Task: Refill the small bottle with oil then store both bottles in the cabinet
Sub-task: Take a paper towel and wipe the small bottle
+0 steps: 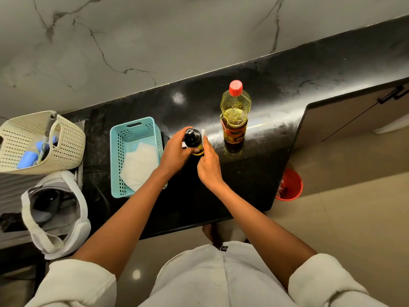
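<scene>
The small bottle [193, 138], with a black top and yellow oil in it, stands on the black counter [254, 178]. My left hand [176, 151] grips it around the side. My right hand [209, 167] presses a white tissue [203, 132] against the bottle's right side. The large oil bottle [235, 114], clear plastic with a red cap on and an orange label, stands upright just to the right, apart from both hands.
A teal basket [117, 156] holding white tissues sits left of my hands. Further left are a cream woven basket [66, 140] and a grey-white bag [81, 218]. A red bin [292, 187] stands on the floor. Cabinet doors [345, 120] with a dark handle are at right.
</scene>
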The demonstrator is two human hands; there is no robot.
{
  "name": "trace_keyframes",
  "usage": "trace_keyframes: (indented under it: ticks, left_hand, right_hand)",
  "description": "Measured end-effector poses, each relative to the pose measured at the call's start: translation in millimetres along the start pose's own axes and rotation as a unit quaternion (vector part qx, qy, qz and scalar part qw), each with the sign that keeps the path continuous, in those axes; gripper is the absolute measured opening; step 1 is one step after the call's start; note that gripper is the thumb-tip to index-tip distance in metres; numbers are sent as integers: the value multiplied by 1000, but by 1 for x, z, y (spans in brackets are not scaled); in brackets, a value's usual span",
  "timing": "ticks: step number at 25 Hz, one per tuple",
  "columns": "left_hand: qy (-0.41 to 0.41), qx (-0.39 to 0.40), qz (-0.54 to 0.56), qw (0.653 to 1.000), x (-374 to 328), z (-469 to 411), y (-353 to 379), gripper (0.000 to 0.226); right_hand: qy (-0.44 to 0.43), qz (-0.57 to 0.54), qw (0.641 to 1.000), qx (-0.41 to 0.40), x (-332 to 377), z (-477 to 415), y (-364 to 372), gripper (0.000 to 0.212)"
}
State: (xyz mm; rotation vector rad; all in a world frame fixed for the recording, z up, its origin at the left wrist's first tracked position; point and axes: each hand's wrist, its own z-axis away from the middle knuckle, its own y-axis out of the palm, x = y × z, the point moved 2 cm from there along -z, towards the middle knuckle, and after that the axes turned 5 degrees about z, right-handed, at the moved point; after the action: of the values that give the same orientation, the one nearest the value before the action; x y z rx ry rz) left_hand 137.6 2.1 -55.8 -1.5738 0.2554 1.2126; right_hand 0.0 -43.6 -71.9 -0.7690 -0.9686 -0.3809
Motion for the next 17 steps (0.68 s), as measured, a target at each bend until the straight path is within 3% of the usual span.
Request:
trace_keyframes:
  ticks: [3, 7, 9, 13, 17]
  left_hand:
    - [24, -4, 0, 1000, -7, 10, 3, 57]
    - [39, -20, 23, 999, -10, 17, 3, 50]
    - [31, -28, 9, 999, -11, 21, 4, 49]
    - [-3, -64, -13, 998, -7, 25, 8, 52]
    - [-51, -99, -36, 993, -8, 27, 15, 70]
  right_hand:
    - [51, -57, 997, 17, 10, -14, -1, 76]
    - [-21, -82, 996, 5, 21, 6, 6, 80]
    - [-12, -79, 997, 16, 10, 12, 12, 85]
    - [67, -76, 994, 42, -6, -3, 11, 81]
    - [59, -95, 993, 48, 1, -14, 6, 74]
